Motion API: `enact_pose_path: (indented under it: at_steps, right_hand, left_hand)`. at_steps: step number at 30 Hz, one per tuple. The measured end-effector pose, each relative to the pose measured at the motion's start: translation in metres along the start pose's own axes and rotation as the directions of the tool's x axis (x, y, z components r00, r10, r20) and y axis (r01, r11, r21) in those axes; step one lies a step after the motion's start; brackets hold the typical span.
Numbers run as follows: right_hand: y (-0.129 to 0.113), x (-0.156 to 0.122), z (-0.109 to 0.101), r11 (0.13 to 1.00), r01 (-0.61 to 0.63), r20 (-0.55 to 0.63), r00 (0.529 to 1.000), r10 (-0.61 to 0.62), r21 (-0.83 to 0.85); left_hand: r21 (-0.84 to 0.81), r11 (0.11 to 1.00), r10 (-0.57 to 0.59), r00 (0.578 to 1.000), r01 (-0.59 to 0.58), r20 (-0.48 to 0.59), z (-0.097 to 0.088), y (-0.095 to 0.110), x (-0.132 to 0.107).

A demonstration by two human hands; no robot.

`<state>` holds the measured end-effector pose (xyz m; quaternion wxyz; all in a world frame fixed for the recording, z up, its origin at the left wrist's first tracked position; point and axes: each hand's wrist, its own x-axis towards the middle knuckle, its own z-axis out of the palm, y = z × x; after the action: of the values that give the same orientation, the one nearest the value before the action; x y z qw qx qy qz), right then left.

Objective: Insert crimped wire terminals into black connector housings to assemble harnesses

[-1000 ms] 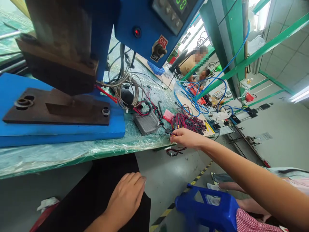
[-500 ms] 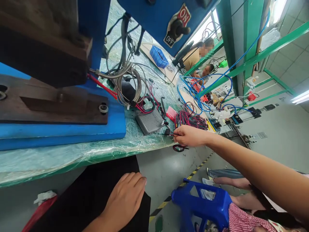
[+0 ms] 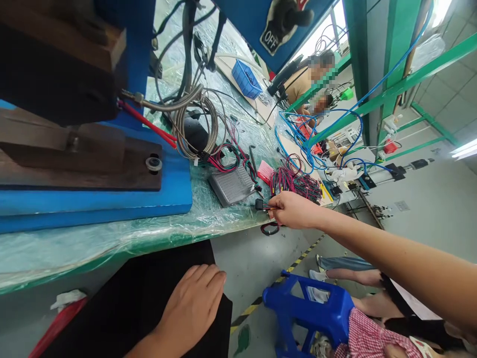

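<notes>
My right hand (image 3: 294, 210) reaches out over the table's front edge, pinching a small black wire connector (image 3: 259, 204) with thin wires running from it. Just behind that hand lies a tangled bundle of red and black wires (image 3: 296, 185). A grey ribbed foot pedal (image 3: 231, 185) sits to its left on the plastic-wrapped table (image 3: 112, 241). My left hand (image 3: 192, 308) rests flat on black cloth (image 3: 167, 298), below the table edge, holding nothing.
A blue-based press with a dark metal plate (image 3: 82, 159) fills the left, with coiled braided hose (image 3: 194, 134) beside it. A blue stool (image 3: 303, 311) stands on the floor at lower right. Two people sit beyond a green frame (image 3: 387, 84) strung with blue tubing (image 3: 298, 132).
The whole view has swung, so the press and its switch panel slide left and up. My right hand stays on the connector, and my left hand stays on the cloth.
</notes>
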<state>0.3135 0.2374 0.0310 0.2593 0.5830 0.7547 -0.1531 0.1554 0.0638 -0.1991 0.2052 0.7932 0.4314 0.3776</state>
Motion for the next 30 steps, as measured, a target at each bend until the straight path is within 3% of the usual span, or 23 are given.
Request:
enact_pose_path:
  at_steps: [11,24,30]
  right_hand:
    - [-0.012,-0.002,0.002,0.985,-0.061,-0.04,0.998,0.055,-0.16]
    - [-0.019,-0.003,-0.002,0.985,-0.128,0.013,0.991,0.131,-0.113]
    - [-0.013,0.0,-0.001,0.993,-0.119,0.03,0.993,0.118,0.021]
  left_hand:
    - [0.0,1.0,0.015,1.0,-0.015,-0.012,-0.002,0.001,0.0]
    - [0.002,1.0,-0.003,1.0,0.003,-0.022,-0.004,0.002,-0.003]
    - [-0.053,0.998,-0.046,0.999,0.045,-0.018,-0.005,-0.001,-0.006]
